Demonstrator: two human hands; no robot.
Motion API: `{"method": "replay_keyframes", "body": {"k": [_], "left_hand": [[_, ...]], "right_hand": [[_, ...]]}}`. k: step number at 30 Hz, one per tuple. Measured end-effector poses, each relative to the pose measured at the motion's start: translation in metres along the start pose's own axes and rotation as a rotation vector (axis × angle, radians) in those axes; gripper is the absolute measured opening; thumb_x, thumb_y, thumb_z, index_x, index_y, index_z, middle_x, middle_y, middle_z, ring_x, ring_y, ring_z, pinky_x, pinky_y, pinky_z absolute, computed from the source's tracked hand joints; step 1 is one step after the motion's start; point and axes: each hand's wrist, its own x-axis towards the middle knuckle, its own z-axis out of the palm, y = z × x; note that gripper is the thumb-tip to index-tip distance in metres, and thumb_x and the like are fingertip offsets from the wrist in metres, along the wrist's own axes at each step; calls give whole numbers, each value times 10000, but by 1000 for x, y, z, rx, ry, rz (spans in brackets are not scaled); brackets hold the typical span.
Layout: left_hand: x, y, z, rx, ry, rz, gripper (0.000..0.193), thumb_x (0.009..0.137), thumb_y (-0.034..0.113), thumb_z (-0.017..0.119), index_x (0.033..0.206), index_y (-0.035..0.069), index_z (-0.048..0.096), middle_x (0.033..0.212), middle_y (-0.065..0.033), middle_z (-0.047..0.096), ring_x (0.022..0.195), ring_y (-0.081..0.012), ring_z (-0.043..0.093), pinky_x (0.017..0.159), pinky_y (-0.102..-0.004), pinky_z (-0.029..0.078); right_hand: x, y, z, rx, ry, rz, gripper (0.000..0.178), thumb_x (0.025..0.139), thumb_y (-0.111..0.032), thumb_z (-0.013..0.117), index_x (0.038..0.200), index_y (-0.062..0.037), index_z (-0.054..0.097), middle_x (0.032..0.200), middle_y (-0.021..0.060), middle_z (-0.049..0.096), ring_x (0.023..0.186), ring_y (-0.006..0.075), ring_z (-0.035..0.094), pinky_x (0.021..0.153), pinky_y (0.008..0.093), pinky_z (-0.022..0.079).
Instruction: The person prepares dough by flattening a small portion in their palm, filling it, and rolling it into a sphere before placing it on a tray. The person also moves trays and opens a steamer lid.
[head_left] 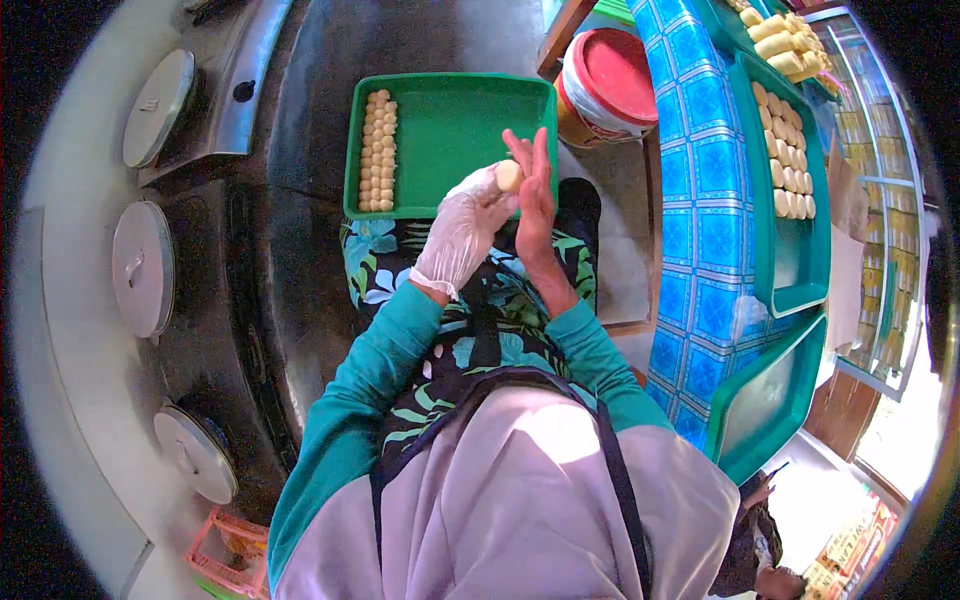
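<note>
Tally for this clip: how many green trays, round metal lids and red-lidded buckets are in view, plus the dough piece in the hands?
Green trays: 4 (one on the lap, three at the blue tiled counter)
Round metal lids: 3
Red-lidded bucket: 1
Dough piece between left hand and right hand: 1
Total: 9

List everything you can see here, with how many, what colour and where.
dough piece: one, pale yellow, between both hands
tray: one, green, on the lap, rows of dough balls at its left side
trays: several, green, on the blue tiled counter, right; some hold pale pieces
bucket: one, red lid, top centre
lids: three, silver, round, left
crate: one, pink, bottom left
left hand: clear glove, cupping the dough piece
right hand: bare, pressed flat against the dough piece
</note>
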Motion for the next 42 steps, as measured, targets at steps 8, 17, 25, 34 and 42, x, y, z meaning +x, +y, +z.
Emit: {"method": "replay_keyframes", "body": {"k": [8, 17, 25, 34, 42], "left_hand": [[-4, 7, -3, 353, 115, 208, 248, 919, 137, 572, 1136, 16, 582, 1046, -81, 642, 971, -191, 613, 825, -319, 509], [-5, 0, 0, 499, 145, 264, 489, 868, 147, 624, 1309, -16, 489, 1089, -88, 636, 866, -127, 612, 719, -251, 489], [-2, -9, 4, 531, 230, 301, 467, 838, 81, 647, 1273, -21, 509, 1085, -91, 638, 880, -169, 642, 762, -285, 522], [0, -2, -5, 497, 230, 287, 496, 800, 49, 685, 1261, -54, 535, 1090, -114, 645, 910, -182, 640, 819, -305, 518], [-6, -2, 9, 852, 120, 371, 388, 820, 19, 662, 1190, -74, 589, 1076, -103, 654, 933, -138, 614, 866, -259, 469]], "right_hand": [[-5, 5, -1, 138, -64, 159, 588, 1021, -393, 324, 1467, -14, 266, 1366, 156, 500, 1265, 221, 392, 1102, 365, 216], [-2, 7, 4, -61, -40, 88, 634, 1018, -433, 281, 1486, -15, 193, 1446, 155, 408, 1315, 243, 330, 1133, 378, 150], [-16, 11, 0, 50, 12, 115, 688, 1010, -486, 240, 1495, -11, 127, 1463, 168, 381, 1330, 249, 307, 1129, 391, 122], [-23, 6, -4, -56, 206, 274, 502, 978, -324, 486, 1359, -1, 436, 1194, 141, 622, 1073, 178, 543, 980, 336, 372], [-21, 1, -24, 189, 270, 583, 327, 821, -39, 669, 1143, 4, 634, 939, 46, 670, 822, 99, 616, 744, 245, 497]]}}
